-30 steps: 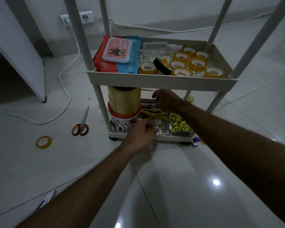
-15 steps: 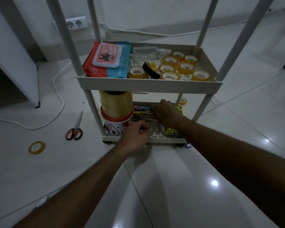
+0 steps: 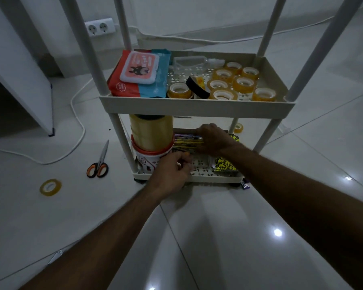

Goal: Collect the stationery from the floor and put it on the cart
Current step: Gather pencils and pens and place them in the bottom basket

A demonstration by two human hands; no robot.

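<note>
Both hands inside cart (image 3: 197, 106) bottom shelf: right hand (image 3: 213, 140) pressing flat on pencils (image 3: 187, 140), left hand (image 3: 172, 172) just below, fingers curled, grip unclear; scissors (image 3: 98, 164) far left

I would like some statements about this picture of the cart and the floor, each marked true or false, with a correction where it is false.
1. The scissors lie on the floor, left of the cart. True.
2. The wet wipes pack is on the bottom shelf. False: it lies on the upper shelf, at its left end.
3. Both hands reach into the bottom shelf. True: the left hand is near the front, the right hand rests on the pencils.
4. No tape roll remains on the floor. False: one tape roll lies left of the scissors.
</note>
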